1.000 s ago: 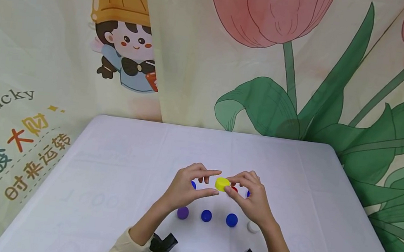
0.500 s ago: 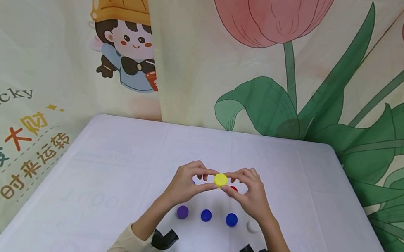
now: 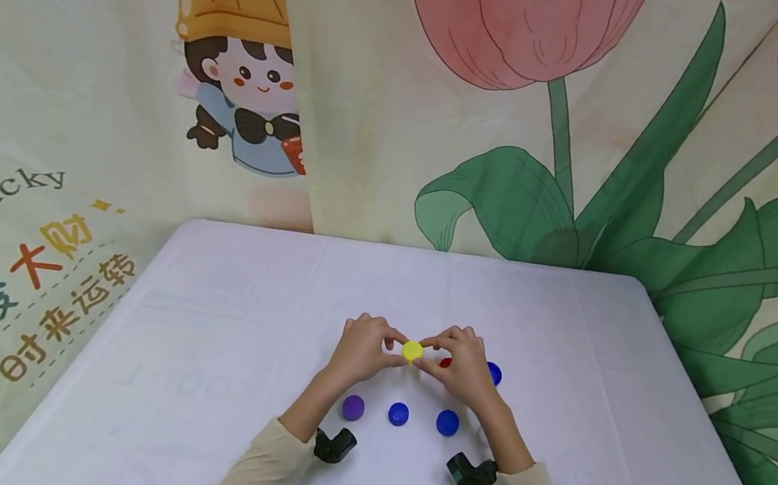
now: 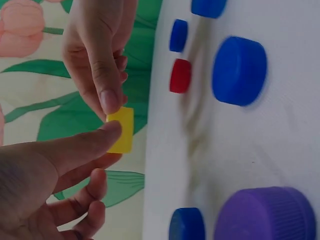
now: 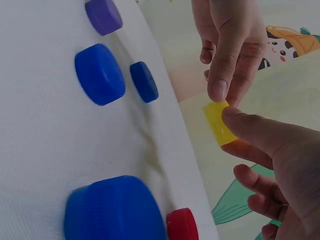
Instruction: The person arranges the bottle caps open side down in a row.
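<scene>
Above the white table, both hands hold a yellow bottle cap (image 3: 412,352) between them. My left hand (image 3: 361,347) pinches its left side with thumb and forefinger. From the right, my right hand (image 3: 463,365) pinches the opposite side the same way. The left wrist view shows the yellow cap (image 4: 121,130) edge-on, a thumb from each hand against it. Beneath and beyond the right hand, a red cap (image 3: 446,363) shows in part. A blue cap (image 4: 186,225), seen in the left wrist view, is hidden behind the left hand in the head view.
Nearer the person lie a purple cap (image 3: 352,408), a blue cap (image 3: 398,414) and another blue cap (image 3: 448,423) in a row. A pale cap (image 3: 481,435) is mostly covered by the right forearm. Another blue cap (image 3: 494,374) lies right of the right hand.
A second ago only the right hand held the yellow cap; the left hand has since closed its fingertips on it. Both hands and the cap have shifted slightly left, uncovering the right-hand blue cap.
</scene>
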The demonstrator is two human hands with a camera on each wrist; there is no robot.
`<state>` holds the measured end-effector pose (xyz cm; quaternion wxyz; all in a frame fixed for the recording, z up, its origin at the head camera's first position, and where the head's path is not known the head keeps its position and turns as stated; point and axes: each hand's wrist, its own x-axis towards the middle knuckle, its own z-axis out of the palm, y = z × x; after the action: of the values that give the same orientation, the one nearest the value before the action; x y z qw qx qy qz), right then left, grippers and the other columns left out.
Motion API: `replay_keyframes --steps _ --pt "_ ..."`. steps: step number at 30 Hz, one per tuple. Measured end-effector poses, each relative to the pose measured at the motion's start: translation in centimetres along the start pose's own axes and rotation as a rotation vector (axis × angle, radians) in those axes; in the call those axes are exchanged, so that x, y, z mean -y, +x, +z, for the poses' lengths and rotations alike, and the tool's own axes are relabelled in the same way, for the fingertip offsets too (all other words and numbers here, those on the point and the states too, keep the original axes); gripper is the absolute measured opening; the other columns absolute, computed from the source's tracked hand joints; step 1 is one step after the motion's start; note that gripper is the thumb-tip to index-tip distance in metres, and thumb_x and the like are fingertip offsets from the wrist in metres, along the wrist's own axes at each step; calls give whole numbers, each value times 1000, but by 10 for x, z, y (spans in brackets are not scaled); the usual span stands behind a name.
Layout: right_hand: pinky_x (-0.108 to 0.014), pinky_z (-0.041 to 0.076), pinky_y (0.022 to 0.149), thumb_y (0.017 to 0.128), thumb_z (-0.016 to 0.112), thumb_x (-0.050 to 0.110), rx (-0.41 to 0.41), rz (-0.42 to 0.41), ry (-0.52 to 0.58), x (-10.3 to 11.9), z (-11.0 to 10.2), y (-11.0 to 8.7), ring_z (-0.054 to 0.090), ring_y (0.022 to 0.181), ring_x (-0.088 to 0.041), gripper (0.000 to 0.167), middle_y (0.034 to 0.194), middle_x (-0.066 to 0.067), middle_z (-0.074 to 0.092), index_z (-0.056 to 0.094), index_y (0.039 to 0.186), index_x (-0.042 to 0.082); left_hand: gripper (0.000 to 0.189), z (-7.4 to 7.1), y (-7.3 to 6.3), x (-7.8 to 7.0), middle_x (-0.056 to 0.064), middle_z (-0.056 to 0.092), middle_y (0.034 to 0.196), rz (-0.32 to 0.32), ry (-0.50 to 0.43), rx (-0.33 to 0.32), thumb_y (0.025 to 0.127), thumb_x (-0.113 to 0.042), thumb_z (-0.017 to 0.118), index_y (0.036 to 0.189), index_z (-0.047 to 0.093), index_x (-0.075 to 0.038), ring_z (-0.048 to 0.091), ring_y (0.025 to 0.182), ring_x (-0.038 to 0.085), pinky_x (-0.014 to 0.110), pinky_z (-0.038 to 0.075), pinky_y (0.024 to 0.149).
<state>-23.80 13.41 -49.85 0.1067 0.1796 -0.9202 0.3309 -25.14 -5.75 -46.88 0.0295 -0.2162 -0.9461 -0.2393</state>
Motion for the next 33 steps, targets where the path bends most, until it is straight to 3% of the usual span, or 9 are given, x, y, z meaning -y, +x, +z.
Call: replay_keyframes --steps 7,16,19,25,33 --pt "-34 30 71 72 77 40 96 -25 -174 -4 15 0 40 82 -17 29 89 -1 54 74 90 18 26 16 4 9 -8 48 64 -47 53 102 66 -30 82 88 75 -17 40 67 14 33 29 65" --pt "-34 31 74 71 78 40 130 -8 -229 -2 17 -2 39 85 -19 31 93 -1 52 75 93 18 36 22 3 5 -5 51 70 -64 168 128 65 -36 82 94 75 -17 43 73 16 35 30 69" --pt "-36 32 76 71 79 39 115 24 -203 -3 9 -4 39 87 -19 34 94 -2 52 74 97 19 42 17 7 -1 -4 54 74 -67 205 121 65 -40 81 100 74 -18 45 76 17 35 31 70" --pt "-38 33 79 67 82 35 52 89 -193 -11 -12 -6 41 92 -22 38 97 -5 54 73 100 18 45 9 20 -22 -2 56 80 -35 186 136 69 -43 79 107 71 -19 46 79 18 35 33 72" --pt "-39 32 77 65 83 35 103 112 -240 -25 -27 -15 42 90 -23 40 97 -6 54 73 99 16 42 30 32 -43 1 63 97 24 252 200 69 -45 77 105 71 -25 50 87 20 36 35 75"
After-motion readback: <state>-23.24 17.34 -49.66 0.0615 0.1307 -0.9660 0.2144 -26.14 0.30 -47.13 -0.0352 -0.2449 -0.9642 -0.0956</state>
